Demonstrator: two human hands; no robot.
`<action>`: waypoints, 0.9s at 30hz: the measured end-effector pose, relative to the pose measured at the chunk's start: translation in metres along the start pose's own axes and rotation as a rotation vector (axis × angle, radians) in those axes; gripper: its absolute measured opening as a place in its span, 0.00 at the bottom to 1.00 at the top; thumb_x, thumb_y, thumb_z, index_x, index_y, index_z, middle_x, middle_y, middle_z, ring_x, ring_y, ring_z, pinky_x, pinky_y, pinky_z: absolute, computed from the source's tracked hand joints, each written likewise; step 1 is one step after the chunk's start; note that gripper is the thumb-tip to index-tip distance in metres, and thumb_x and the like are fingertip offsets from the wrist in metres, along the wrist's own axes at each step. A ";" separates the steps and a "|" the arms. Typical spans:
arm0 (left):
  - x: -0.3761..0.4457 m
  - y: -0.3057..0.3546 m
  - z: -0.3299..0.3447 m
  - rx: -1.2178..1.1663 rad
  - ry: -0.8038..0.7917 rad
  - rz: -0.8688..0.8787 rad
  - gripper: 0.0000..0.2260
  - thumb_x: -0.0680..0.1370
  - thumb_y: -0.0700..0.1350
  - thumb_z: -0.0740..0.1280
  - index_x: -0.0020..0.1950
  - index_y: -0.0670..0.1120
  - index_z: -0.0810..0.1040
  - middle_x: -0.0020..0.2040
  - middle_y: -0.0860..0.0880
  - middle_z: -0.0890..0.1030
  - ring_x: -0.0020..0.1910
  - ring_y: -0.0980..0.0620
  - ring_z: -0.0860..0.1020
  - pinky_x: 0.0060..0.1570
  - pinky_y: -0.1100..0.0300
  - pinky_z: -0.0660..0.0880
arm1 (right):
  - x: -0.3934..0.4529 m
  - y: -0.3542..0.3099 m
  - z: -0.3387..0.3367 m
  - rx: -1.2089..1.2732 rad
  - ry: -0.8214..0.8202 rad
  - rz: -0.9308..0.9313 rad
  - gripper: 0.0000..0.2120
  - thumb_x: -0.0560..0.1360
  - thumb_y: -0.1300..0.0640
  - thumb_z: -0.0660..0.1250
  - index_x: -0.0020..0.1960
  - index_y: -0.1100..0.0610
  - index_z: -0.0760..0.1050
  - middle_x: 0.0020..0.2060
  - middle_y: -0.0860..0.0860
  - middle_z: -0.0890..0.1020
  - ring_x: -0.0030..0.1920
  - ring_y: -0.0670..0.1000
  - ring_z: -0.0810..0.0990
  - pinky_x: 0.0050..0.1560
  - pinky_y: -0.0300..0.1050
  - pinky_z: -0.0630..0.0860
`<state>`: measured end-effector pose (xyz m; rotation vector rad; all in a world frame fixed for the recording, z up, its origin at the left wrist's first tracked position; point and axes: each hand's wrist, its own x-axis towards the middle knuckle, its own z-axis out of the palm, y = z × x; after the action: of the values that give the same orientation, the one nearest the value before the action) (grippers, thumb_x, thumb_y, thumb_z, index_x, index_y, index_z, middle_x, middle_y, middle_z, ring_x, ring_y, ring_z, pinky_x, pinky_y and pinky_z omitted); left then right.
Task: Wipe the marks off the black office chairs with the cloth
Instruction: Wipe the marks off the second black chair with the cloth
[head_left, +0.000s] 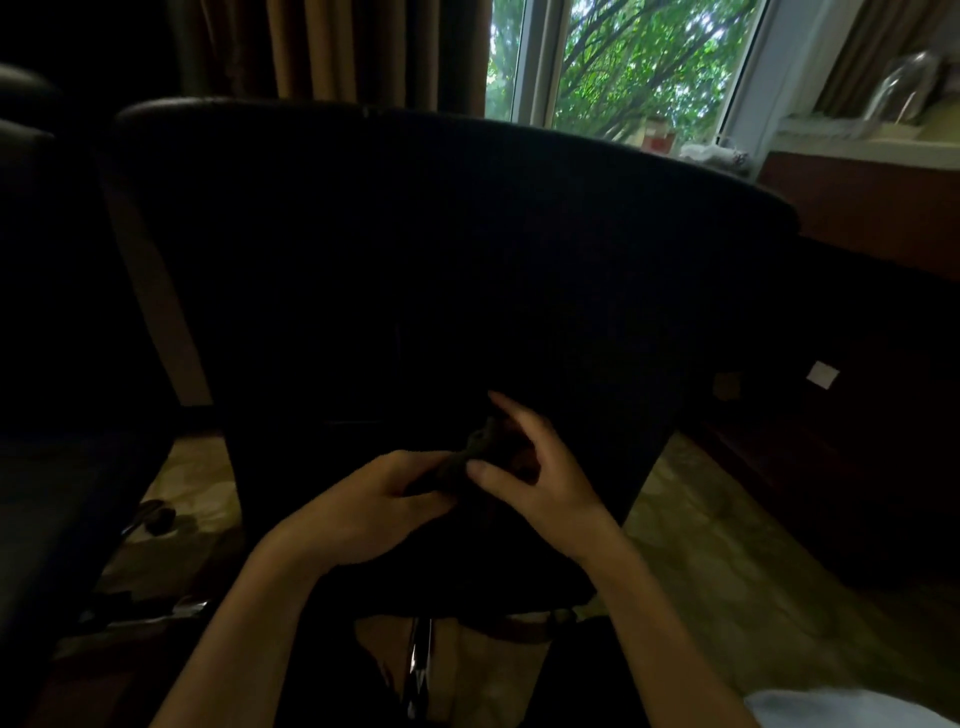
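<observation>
A: Nearest us were the two forearms, both hands meeting low in front of the chair back (441, 249). Left hand (374, 499) had its fingers curled round one end of the cloth (467, 457). Right hand (530, 462) pinched the other end with the thumb, index finger sticking out straight above the grip.

B: So the cloth wasn't on the chair?

A: We judged it bunched between the hands, just in front of the lower backrest. Couldn't tell whether it touched.

B: Risks?

A: The room was dark, with light only from the window (634, 67) well above and right of the grip. Black upholstery and a dark cloth, so we'd likely miss marks or wipe the wrong patch. A wadded cloth also gives poor contact and could smear. The chair sat on a chrome post (418, 660) below the grip, so pushing could swivel it away.

B: How did the chair look?

A: Broad black back, curved top edge, matte. No marks that we could see.
</observation>
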<state>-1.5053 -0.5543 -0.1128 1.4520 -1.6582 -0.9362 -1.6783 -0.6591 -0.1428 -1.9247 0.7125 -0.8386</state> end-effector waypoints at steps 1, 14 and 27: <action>0.000 -0.003 -0.004 0.102 -0.042 0.017 0.14 0.81 0.41 0.63 0.60 0.60 0.76 0.55 0.60 0.81 0.55 0.63 0.78 0.55 0.69 0.73 | 0.000 0.001 -0.001 -0.032 -0.035 -0.009 0.25 0.73 0.49 0.73 0.67 0.38 0.70 0.64 0.42 0.70 0.64 0.37 0.70 0.63 0.32 0.70; 0.021 0.020 0.017 0.533 0.955 -0.108 0.10 0.75 0.56 0.70 0.53 0.53 0.84 0.44 0.50 0.82 0.43 0.47 0.80 0.37 0.57 0.75 | 0.003 -0.029 0.006 -0.478 0.614 -0.192 0.06 0.75 0.52 0.71 0.48 0.54 0.80 0.44 0.47 0.70 0.41 0.35 0.71 0.41 0.21 0.65; 0.068 0.078 0.032 -0.263 1.245 0.150 0.13 0.74 0.46 0.75 0.53 0.43 0.75 0.40 0.58 0.78 0.39 0.72 0.77 0.36 0.77 0.71 | 0.050 -0.076 0.023 -0.032 1.006 -0.230 0.15 0.74 0.55 0.73 0.55 0.55 0.70 0.46 0.48 0.78 0.44 0.42 0.79 0.43 0.32 0.75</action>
<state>-1.5759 -0.6126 -0.0545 1.2495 -0.6526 -0.0381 -1.6188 -0.6517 -0.0707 -1.5404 1.0739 -1.9926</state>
